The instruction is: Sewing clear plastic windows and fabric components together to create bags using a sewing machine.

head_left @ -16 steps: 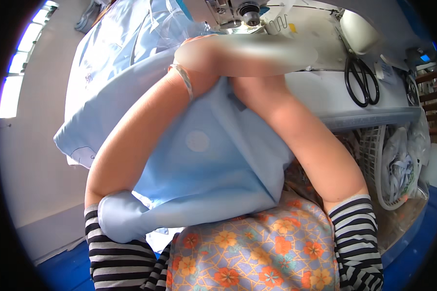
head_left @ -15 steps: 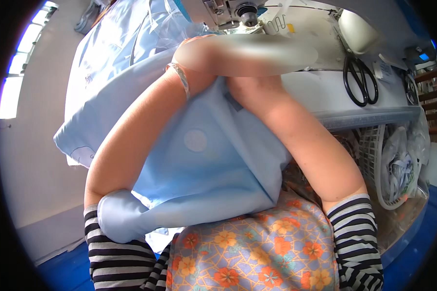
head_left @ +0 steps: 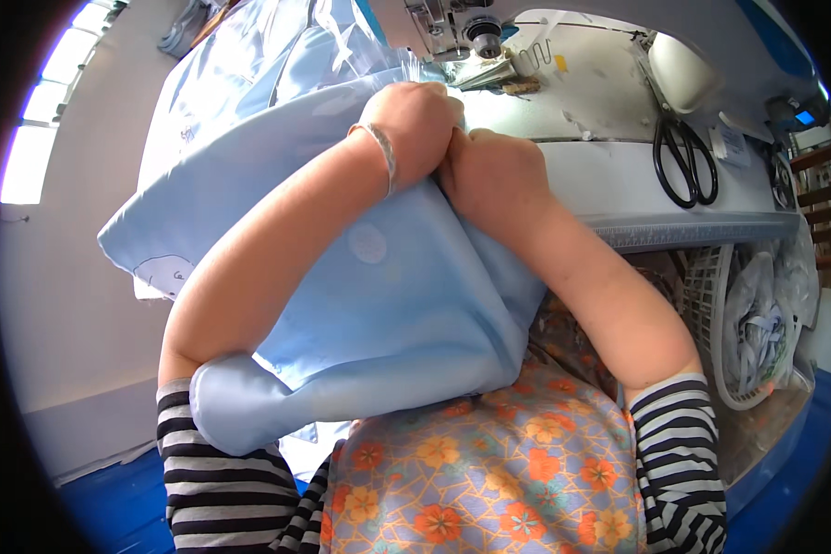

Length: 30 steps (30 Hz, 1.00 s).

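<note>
Table: the white sewing table [head_left: 619,175] is spreading across the upper right, carrying the machine and the tools within arm's reach.
Cloth: the light blue fabric [head_left: 397,305] is draping from the table edge down over the lap, its bulk hanging toward the flowered apron [head_left: 489,480], seemingly so that only the worked edge is lying up by the machine.
Basket: a white plastic basket [head_left: 711,323] is hanging under the table edge at right, holding pale bags.
Left hand: the left hand [head_left: 415,120] is closing in a fist on the fabric's top edge, just in front of the machine, a bangle sitting at its wrist.
Right hand: the right hand [head_left: 494,175] is clenching the same edge, touching the left, the two apparently bunching the cloth together.
Machine: the sewing machine head [head_left: 462,28] is standing just beyond the knuckles.
Scissors: black scissors [head_left: 683,162] are lying flat at right, well apart from both hands.
</note>
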Each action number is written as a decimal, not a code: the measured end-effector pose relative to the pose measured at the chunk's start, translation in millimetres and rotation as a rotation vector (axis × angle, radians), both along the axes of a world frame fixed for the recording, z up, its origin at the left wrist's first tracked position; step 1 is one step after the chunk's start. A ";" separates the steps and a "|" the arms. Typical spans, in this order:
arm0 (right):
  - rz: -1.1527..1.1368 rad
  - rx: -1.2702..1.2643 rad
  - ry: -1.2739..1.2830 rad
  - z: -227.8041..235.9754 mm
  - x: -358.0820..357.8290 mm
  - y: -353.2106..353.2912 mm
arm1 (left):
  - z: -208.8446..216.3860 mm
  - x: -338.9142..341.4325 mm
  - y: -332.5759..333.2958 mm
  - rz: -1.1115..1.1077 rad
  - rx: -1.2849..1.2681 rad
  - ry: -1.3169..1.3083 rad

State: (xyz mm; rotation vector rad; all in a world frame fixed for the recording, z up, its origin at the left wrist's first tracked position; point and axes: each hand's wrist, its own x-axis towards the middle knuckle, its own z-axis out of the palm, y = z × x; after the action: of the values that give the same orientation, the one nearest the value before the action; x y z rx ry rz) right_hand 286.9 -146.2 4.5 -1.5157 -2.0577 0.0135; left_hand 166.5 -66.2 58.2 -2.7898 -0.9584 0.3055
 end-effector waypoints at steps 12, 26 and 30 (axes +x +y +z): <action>-0.074 0.012 0.069 5.0 -3.1 8.5 | -6.1 -50.3 -29.3 -0.128 0.048 -0.585; 0.443 -0.824 1.533 -34.1 37.8 -125.2 | -8.2 -223.3 -3.1 0.567 -0.169 -0.314; 0.397 -0.877 1.392 -102.2 18.8 -139.7 | -7.6 -218.3 47.7 0.537 -0.184 -0.149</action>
State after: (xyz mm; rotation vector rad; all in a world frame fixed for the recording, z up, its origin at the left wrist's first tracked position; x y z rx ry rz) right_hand 305.8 -285.9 -97.6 -0.8670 -1.0677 1.7415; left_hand -51.8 -18.5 50.6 -2.6886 -1.7978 0.2655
